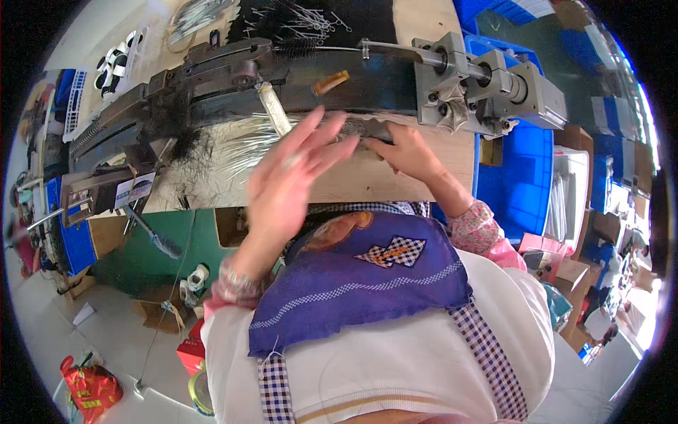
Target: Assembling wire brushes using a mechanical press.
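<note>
Machine steel fills your view from nine o'clock round to two: a long dark brush-making machine (233, 78) lies across the wooden bench (367, 180), its left end trailing a clump of loose black bristles (185, 145). Beside that clump, at about ten o'clock from centre, a fan of thin pale wires (244, 152) spreads over the bench top.

Your left hand (293, 177) hangs above those wires, just left of centre, fingers spread wide and a little blurred, palm turned away from you; it grips nothing. A pale tube (274, 107) slants just past its fingertips, and a small orange-brown piece (330, 83) lies on the dark machine bed at twelve o'clock.

Your right hand (406, 150), just right of centre, rests at the front edge of the machine, fingers curled down and pinched on a small bundle of wire (360, 131); how firmly it holds, you cannot tell.

Further right, at one o'clock, stands a grey metal bearing block (459, 81) with its shaft, and beyond it at three o'clock a blue plastic crate (526, 180).
</note>
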`<state>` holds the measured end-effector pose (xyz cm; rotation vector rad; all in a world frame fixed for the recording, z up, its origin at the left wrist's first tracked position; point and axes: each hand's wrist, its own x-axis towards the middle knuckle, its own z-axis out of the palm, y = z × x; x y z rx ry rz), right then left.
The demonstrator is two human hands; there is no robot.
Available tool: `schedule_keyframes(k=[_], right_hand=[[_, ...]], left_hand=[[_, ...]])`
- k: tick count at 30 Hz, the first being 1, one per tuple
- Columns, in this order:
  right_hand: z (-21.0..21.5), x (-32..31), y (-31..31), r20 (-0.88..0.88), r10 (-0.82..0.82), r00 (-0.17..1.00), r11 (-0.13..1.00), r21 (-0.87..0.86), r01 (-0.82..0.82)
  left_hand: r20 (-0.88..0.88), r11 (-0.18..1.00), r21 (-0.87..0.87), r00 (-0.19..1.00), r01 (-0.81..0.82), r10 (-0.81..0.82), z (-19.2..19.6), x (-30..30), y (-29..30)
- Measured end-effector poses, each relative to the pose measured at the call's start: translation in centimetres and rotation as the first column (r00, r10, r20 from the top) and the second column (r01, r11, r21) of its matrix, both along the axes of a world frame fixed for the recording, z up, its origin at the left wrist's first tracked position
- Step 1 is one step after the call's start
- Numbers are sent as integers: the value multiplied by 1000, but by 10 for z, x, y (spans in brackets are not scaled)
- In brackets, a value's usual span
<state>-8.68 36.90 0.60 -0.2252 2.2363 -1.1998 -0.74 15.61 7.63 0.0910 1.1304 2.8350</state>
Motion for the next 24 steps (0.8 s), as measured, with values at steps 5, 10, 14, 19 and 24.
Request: schedule_keyframes(k=[5,10,14,19,24], right_hand=[[-3,14,24,62,-158,985,980,-108,164],[-14,25,33,4,-200,980,977,-71,200],[-16,48,40,-489,-268,830,959,-52,279],[10,59,50,-357,-494,793,865,-103,492],[133,40,58,-683,-160,712,987,-132,96]], left_hand=[[-695,-963,-257,708,-85,123,-38,72,-136],[-432,-534,-675,314,509,846,-71,184,-282],[-392,-529,-770,390,357,833,-75,176,-267],[-754,-812,-524,583,-256,303,-39,87,-145],[-713,521,-590,701,-616,22,42,1,-5]])
